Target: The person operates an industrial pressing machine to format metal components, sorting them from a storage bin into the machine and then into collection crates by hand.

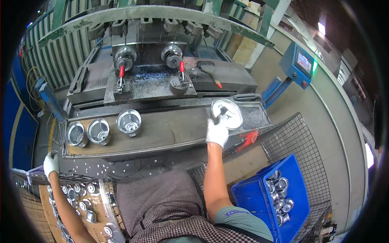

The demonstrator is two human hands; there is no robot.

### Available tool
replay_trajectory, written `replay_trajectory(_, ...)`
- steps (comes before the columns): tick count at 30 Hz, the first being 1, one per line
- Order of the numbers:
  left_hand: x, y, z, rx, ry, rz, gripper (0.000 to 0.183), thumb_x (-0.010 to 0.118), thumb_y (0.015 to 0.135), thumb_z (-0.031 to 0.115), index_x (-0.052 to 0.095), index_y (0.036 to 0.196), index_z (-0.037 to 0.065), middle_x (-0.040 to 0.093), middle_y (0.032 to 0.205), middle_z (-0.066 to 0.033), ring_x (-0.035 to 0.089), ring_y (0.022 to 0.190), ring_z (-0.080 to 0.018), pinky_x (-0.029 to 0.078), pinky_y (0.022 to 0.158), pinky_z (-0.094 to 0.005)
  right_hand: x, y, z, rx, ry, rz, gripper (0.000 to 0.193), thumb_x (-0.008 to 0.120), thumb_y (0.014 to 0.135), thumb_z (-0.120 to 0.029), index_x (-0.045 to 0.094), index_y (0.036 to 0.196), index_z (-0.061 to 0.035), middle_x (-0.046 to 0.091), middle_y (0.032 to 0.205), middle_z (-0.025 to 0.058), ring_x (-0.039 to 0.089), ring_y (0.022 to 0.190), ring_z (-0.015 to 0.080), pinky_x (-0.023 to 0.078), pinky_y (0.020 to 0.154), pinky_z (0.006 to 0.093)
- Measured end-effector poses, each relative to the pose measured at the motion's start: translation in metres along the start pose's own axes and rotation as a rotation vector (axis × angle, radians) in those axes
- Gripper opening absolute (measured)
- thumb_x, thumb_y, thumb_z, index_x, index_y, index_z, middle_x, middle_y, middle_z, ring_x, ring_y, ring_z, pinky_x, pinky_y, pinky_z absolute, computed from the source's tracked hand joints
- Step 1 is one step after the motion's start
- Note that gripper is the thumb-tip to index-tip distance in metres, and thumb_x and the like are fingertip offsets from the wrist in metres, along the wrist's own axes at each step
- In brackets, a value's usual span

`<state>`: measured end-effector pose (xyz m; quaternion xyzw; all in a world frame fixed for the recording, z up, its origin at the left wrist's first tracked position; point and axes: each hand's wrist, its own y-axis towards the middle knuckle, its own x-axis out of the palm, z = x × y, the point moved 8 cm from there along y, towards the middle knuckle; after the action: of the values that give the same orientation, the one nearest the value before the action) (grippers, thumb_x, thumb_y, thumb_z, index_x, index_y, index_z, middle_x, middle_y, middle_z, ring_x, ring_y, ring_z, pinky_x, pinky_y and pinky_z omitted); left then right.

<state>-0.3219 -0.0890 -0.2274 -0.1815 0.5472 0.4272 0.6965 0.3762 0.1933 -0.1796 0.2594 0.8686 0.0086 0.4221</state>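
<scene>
My right hand (217, 133), in a white glove, is at the near edge of a round white dish (233, 120) on the right of the tray. Its fingers are closed beside a small dark object (222, 110) in the dish; what they grip is too small to tell. My left hand (51, 163), also gloved, is over the rim of the wire basket at the left, fingers apart and nothing visible in them. Three shiny metal cups stand at the tray's left: one cup (76, 135), a second cup (98, 132) and a third cup (129, 122).
Ahead, a machine bench (150, 83) carries two metal cups in fixtures with red-handled clamps. A red air gun (248, 140) hangs at the tray's right. The blue bin (253, 194) and the cardboard-lined basket (95, 233) hold several metal parts. A control screen (303, 60) stands right.
</scene>
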Motion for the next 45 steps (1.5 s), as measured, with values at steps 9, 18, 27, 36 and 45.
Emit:
replay_trajectory(9, -0.006, -0.01, 0.008, -0.024, -0.03, 0.037, 0.026, 0.057, 0.087, 0.026, 0.067, 0.101, 0.007, 0.068, 0.097, -0.0204, 0.064, 0.092, -0.0392, 0.05, 0.08, -0.0422, -0.067, -0.014, 0.026, -0.206, 0.509, 0.361, 0.028, 0.062, 0.086, -0.007, 0.066, 0.112, 0.0023, 0.068, 0.109, 0.0164, 0.064, 0.102, 0.0249, 0.049, 0.09, 0.0362)
replay_trajectory(18, -0.029, -0.031, 0.031, -0.129, -0.02, 0.059, 0.024, 0.061, 0.083, 0.028, 0.068, 0.097, 0.01, 0.068, 0.096, -0.0172, 0.065, 0.092, -0.0367, 0.051, 0.08, -0.0438, -0.037, 0.001, -0.203, -0.668, 0.903, -0.095, 0.02, 0.071, 0.085, -0.011, 0.07, 0.101, 0.0012, 0.068, 0.087, 0.0057, 0.059, 0.068, 0.0064, 0.047, 0.063, 0.0228)
replay_trajectory(27, -0.034, -0.03, 0.03, -0.155, -0.094, 0.115, 0.023, 0.061, 0.082, 0.028, 0.07, 0.093, 0.009, 0.068, 0.093, -0.0183, 0.065, 0.09, -0.0373, 0.051, 0.079, -0.0436, -0.016, 0.068, -0.261, -0.857, 0.716, 0.219, 0.025, 0.067, 0.082, -0.017, 0.073, 0.1, -0.0008, 0.072, 0.095, 0.0123, 0.067, 0.081, 0.0173, 0.052, 0.075, 0.0302)
replay_trajectory(36, -0.027, -0.028, 0.03, -0.146, -0.131, 0.118, 0.022, 0.061, 0.081, 0.025, 0.069, 0.093, 0.009, 0.069, 0.093, -0.0165, 0.066, 0.089, -0.0356, 0.051, 0.078, -0.042, -0.028, 0.144, -0.115, -0.035, 1.233, 0.288, 0.022, 0.063, 0.087, -0.012, 0.069, 0.103, 0.0016, 0.067, 0.085, 0.0097, 0.064, 0.069, 0.0159, 0.052, 0.058, 0.0255)
replay_trajectory(45, -0.036, -0.034, 0.034, -0.184, -0.071, 0.103, 0.022, 0.058, 0.081, 0.027, 0.069, 0.092, 0.011, 0.068, 0.092, -0.0177, 0.065, 0.089, -0.0365, 0.051, 0.078, -0.0433, 0.078, -0.05, -0.337, -0.392, 1.264, -0.914, 0.024, 0.061, 0.088, -0.009, 0.065, 0.108, 0.0039, 0.068, 0.086, 0.0118, 0.066, 0.066, 0.0169, 0.052, 0.059, 0.0261)
